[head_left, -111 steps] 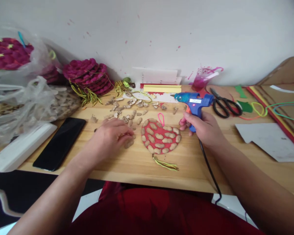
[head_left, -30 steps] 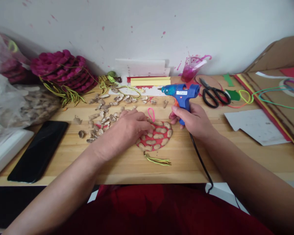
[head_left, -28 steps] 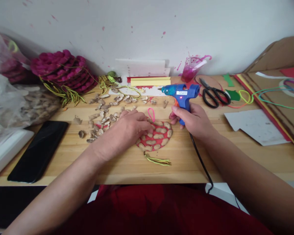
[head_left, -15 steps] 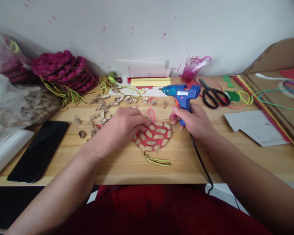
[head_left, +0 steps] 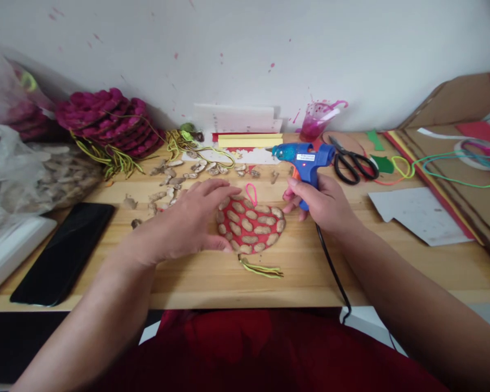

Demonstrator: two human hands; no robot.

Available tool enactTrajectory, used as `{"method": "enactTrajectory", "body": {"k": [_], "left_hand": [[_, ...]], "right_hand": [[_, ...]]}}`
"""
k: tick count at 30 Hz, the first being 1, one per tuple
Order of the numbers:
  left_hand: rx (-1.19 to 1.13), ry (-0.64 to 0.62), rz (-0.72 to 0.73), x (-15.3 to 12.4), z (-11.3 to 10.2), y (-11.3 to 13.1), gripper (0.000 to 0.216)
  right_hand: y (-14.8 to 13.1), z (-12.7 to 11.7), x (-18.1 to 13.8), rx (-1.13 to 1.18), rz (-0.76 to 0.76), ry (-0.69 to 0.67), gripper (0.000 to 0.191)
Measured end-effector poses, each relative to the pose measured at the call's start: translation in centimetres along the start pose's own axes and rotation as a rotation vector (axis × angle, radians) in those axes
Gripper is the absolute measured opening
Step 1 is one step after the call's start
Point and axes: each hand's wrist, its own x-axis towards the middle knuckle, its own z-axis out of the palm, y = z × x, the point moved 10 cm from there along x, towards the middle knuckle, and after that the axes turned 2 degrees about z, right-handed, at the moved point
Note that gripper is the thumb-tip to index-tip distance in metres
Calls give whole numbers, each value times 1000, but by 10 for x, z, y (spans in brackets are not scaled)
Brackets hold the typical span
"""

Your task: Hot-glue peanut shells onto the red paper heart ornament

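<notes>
A red heart-shaped piece covered with peanut shells lies on the wooden table, with a pink loop on top and a yellow-green tassel below. My left hand lies flat beside its left edge, fingers stretched out and touching it. My right hand is wrapped round the handle of a blue hot glue gun, held upright just right of the heart, nozzle pointing left. Loose peanut shells are scattered behind my left hand.
A black phone and a white box lie at the left, next to bags of shells and magenta flower pieces. Black scissors, a pink cup, coloured cords, grey card and cardboard sit at the right.
My left hand, first among the loose shells, then pressing on the heart, has drawn back to the heart's left edge and flattened. The glue gun hand has stayed beside the heart.
</notes>
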Motion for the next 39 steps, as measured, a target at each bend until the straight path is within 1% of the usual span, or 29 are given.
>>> {"method": "enactTrajectory", "body": {"k": [2,7,11,15,17,18,21,22,23,24,27,28,29,32,33,34,36,37,39], "left_hand": [[66,-15,-23,-3,5,1,101],[133,-29,-37,-6,16,11,103],[190,24,-97,-6,19,22,102],[241,69,-183,-8,19,24,102],[259,108,-181,-8,12,24,93],[264,134,-172,-7,6,24,81],[261,197,-135,1,-14,25,26],[263,198,-124,6,-20,26,18],[272,188,-112,13,-24,28,18],[286,165,-100,20,-26,31,19],[325,93,-77,41,-27,42,14],[341,87,-86,47,-27,44,14],[358,81,-98,51,-27,46,14],[382,60,-137,58,-22,44,19],[368,54,-138,58,-19,42,21],[338,48,-131,57,-16,39,20],[255,34,-93,55,-10,35,16],[218,31,-68,54,-7,33,15],[181,34,-19,51,-2,31,13]], "right_hand": [[0,0,0,-2,1,3,27],[-4,-1,-1,-22,-42,5,25],[-1,-6,1,-7,-44,38,26],[1,-10,4,37,-55,59,28],[-3,-12,2,90,-88,77,29],[-7,-13,1,131,-119,85,31],[-28,-18,-7,287,-261,94,35],[-33,-19,-9,335,-290,93,34],[-35,-21,-10,373,-289,96,32],[-34,-22,-9,401,-254,101,29],[-20,-20,-5,425,-66,93,22],[-18,-20,-4,417,-39,88,21],[-19,-20,-5,404,-52,84,21],[-34,-23,-9,350,-214,74,12],[-37,-23,-10,332,-243,64,10],[-37,-22,-10,319,-241,54,10],[-30,-21,-8,306,-181,58,11],[-27,-22,-7,307,-155,75,12],[-26,-25,-7,313,-152,115,18]]}}
